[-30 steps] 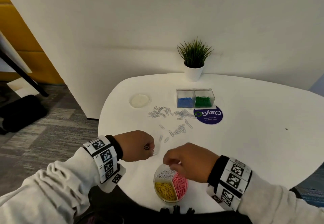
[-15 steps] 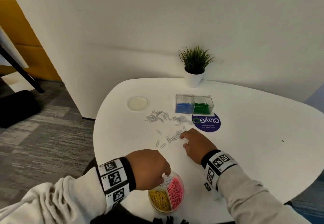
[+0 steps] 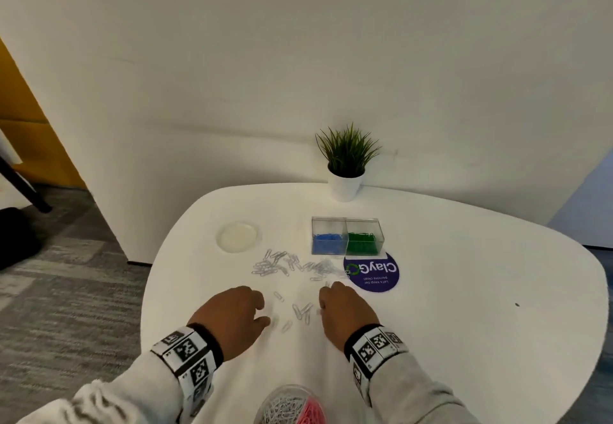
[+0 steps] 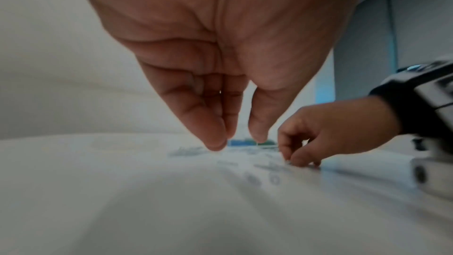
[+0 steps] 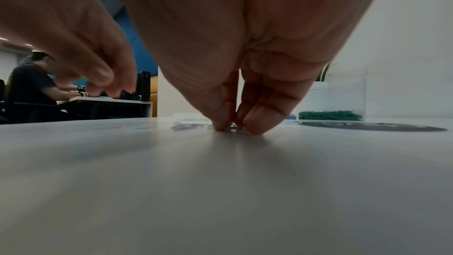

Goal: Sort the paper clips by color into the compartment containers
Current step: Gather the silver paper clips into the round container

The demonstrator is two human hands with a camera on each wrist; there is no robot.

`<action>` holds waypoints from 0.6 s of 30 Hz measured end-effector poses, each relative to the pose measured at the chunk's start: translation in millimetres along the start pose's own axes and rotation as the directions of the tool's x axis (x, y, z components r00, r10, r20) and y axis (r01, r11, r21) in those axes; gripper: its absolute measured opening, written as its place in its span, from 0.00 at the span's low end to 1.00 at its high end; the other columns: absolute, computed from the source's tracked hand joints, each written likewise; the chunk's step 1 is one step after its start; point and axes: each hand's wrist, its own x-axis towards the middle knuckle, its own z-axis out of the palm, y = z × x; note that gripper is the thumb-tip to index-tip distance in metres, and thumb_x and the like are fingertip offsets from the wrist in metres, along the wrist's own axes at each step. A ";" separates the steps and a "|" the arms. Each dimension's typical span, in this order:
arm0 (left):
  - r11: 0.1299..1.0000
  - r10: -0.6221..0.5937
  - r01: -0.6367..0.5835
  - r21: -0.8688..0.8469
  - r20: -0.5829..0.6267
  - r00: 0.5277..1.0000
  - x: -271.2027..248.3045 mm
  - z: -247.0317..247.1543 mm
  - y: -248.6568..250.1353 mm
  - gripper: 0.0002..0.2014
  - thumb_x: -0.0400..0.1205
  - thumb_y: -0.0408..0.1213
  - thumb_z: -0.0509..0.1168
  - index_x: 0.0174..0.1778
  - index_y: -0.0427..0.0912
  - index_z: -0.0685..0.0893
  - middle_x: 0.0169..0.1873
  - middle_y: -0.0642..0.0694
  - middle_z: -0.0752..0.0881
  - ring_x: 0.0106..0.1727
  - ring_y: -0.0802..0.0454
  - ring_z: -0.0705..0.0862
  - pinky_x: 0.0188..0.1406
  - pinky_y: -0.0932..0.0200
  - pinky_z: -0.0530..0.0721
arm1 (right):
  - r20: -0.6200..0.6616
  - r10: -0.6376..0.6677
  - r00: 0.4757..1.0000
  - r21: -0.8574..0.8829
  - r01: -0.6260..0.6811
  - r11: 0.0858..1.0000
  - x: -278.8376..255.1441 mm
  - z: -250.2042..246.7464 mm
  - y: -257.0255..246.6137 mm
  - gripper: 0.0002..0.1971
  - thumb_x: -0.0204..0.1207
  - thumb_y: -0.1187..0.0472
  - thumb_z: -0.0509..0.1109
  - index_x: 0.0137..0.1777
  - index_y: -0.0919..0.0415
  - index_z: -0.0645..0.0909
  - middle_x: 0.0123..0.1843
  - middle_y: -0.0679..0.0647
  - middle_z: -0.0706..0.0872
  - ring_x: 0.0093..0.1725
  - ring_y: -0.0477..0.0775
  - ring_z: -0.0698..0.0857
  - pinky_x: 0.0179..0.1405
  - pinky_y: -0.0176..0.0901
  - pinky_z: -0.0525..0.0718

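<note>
Loose white paper clips point(image 3: 282, 266) lie scattered mid-table, with a few more point(image 3: 302, 312) between my hands. My left hand point(image 3: 265, 311) hovers just left of these; in the left wrist view its fingers point(image 4: 215, 143) point down at the table, apart from the thumb, holding nothing. My right hand point(image 3: 323, 304) is on their right, and its thumb and fingers pinch a white clip point(image 5: 231, 127) against the tabletop. A round divided container point(image 3: 292, 405) with white and pink clips sits at the near edge. A clear box holds blue clips point(image 3: 328, 244) and green clips point(image 3: 363, 244).
A round clear lid point(image 3: 237, 236) lies left of the clip pile. A purple round sticker point(image 3: 371, 272) is in front of the clear box, and a potted plant point(image 3: 346, 165) stands behind it against the wall. The table's rim point(image 3: 146, 291) curves close on the left.
My left hand left the round container and moved forward to the loose clips. The right hand stays at the clips and has closed on one. The view tilted up.
</note>
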 end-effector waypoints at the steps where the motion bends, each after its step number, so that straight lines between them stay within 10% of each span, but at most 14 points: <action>1: 1.000 -0.026 0.027 -0.005 0.023 0.999 7.0 4.2 -0.5 0.23 0.84 0.62 0.58 0.70 0.55 0.77 0.60 0.57 0.80 0.64 0.56 0.80 0.60 0.65 0.74 | -0.005 -0.002 1.000 0.000 0.002 1.000 -0.2 -0.1 -0.4 0.11 0.84 0.59 0.60 0.63 0.58 0.75 0.62 0.57 0.77 0.60 0.57 0.78 0.53 0.46 0.77; 5: 1.000 -0.021 0.019 0.024 0.106 0.994 28.0 17.6 11.4 0.30 0.82 0.65 0.60 0.75 0.51 0.75 0.68 0.51 0.77 0.70 0.51 0.78 0.69 0.58 0.73 | -0.017 -0.003 1.000 0.033 0.003 0.999 -1.9 -3.6 -2.1 0.13 0.81 0.63 0.60 0.64 0.58 0.73 0.60 0.57 0.80 0.59 0.59 0.81 0.47 0.44 0.73; 11: 0.991 0.110 -0.113 0.075 0.038 0.993 36.6 32.5 10.7 0.12 0.85 0.40 0.56 0.57 0.45 0.83 0.55 0.45 0.80 0.56 0.42 0.83 0.51 0.55 0.78 | -0.094 0.103 0.990 0.301 -0.070 0.951 -4.2 -16.2 3.4 0.10 0.78 0.62 0.64 0.57 0.51 0.81 0.51 0.49 0.81 0.48 0.51 0.82 0.46 0.39 0.78; 16: 0.996 0.093 -0.093 -0.004 0.006 0.996 37.3 33.5 4.5 0.10 0.82 0.38 0.58 0.55 0.52 0.81 0.52 0.51 0.82 0.53 0.48 0.82 0.47 0.59 0.75 | 0.157 0.446 0.881 0.910 -0.305 0.282 0.6 -32.9 23.9 0.05 0.81 0.65 0.62 0.49 0.62 0.80 0.39 0.56 0.83 0.35 0.52 0.81 0.34 0.42 0.82; 18: 0.992 0.004 0.001 -0.129 0.040 0.999 40.3 31.3 2.0 0.11 0.80 0.38 0.60 0.56 0.54 0.80 0.49 0.54 0.83 0.50 0.52 0.81 0.47 0.62 0.73 | 0.123 0.376 0.918 0.758 -0.332 0.562 2.3 -29.6 26.1 0.03 0.79 0.64 0.65 0.48 0.60 0.80 0.41 0.52 0.84 0.38 0.50 0.82 0.37 0.39 0.81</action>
